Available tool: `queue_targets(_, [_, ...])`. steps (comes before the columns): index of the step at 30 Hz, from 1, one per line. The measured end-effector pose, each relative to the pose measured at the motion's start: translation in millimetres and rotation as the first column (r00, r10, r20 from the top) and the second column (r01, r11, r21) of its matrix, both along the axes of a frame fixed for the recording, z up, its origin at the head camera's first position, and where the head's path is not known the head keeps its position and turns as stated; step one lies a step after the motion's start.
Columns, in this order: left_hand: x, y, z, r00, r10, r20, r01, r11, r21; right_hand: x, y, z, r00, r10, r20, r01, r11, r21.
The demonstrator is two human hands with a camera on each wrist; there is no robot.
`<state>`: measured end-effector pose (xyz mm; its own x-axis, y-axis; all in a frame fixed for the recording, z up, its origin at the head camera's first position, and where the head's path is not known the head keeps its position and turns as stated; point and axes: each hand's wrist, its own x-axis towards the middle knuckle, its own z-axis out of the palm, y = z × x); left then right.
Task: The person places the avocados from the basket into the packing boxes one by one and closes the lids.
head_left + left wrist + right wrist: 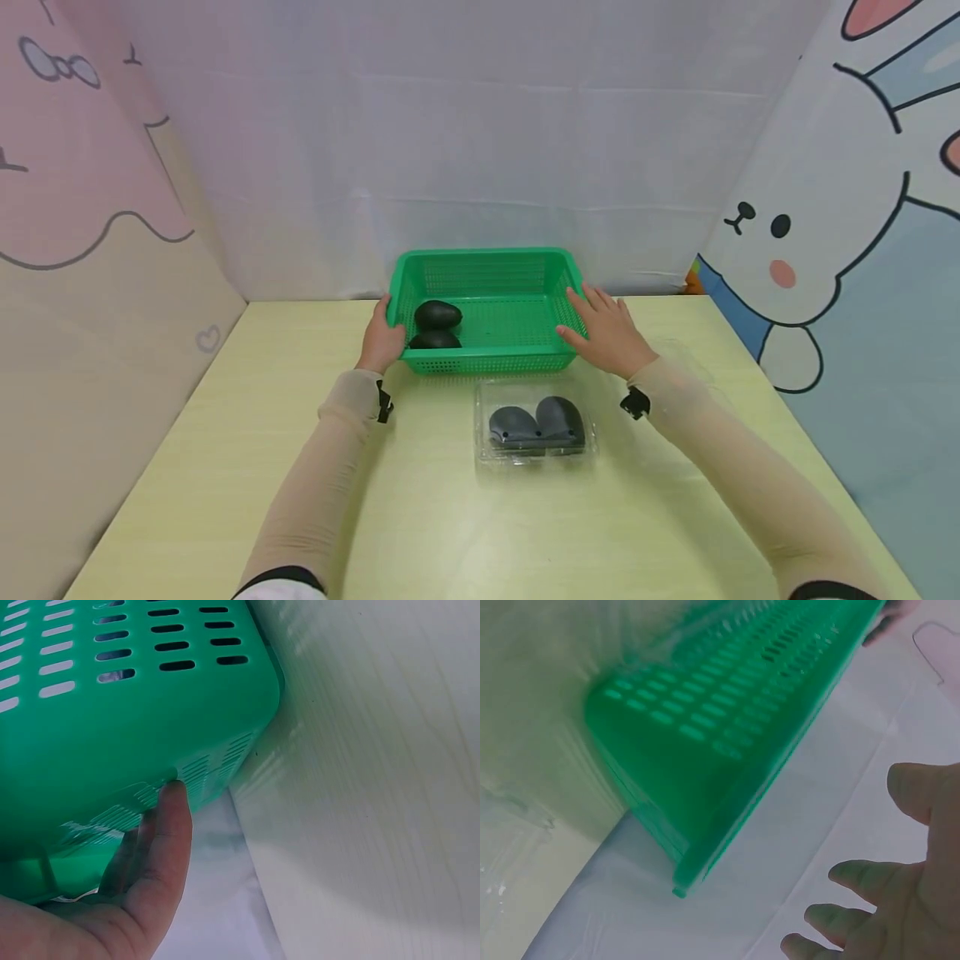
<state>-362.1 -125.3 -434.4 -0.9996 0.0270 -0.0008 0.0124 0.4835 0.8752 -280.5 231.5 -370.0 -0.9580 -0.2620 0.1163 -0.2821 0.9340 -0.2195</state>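
Observation:
A green plastic basket [480, 360] stands at the back of the table, with two dark, glossy, avocado-like fruits [438, 315] at its left end. My left hand [382, 340] lies along the basket's left end; in the left wrist view its fairly straight fingers [171, 825] touch the perforated wall. My right hand [609, 332] is spread at the right end, its fingertips right by the rim in the head view. The right wrist view shows these fingers [866, 879] spread apart with nothing between them. In front of the basket lies a clear plastic box [483, 446] with two dark rounded things [537, 423] inside.
A sheer clear plastic piece [686, 360] lies on the light wooden table [435, 517] beside the right forearm. Close behind the basket hangs a white cloth backdrop [480, 167]. Printed cartoon panels [862, 275] rise at both sides.

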Motion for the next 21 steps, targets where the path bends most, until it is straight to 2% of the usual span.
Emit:
queue_targets(12, [-2.4,-2.1,-2.7,1.000,0.003,0.004,-0.003,1.000,0.007,-34.8,-22.6,21.7,1.000,-0.010,0.026,0.010,1.000,0.009])
queue_targets(21, [-3.3,-0.5,-2.2,1.000,0.008,-0.005,-0.008,1.000,0.003,-60.5,-32.8,21.5,0.999,-0.027,0.047,0.024,0.998,0.064])
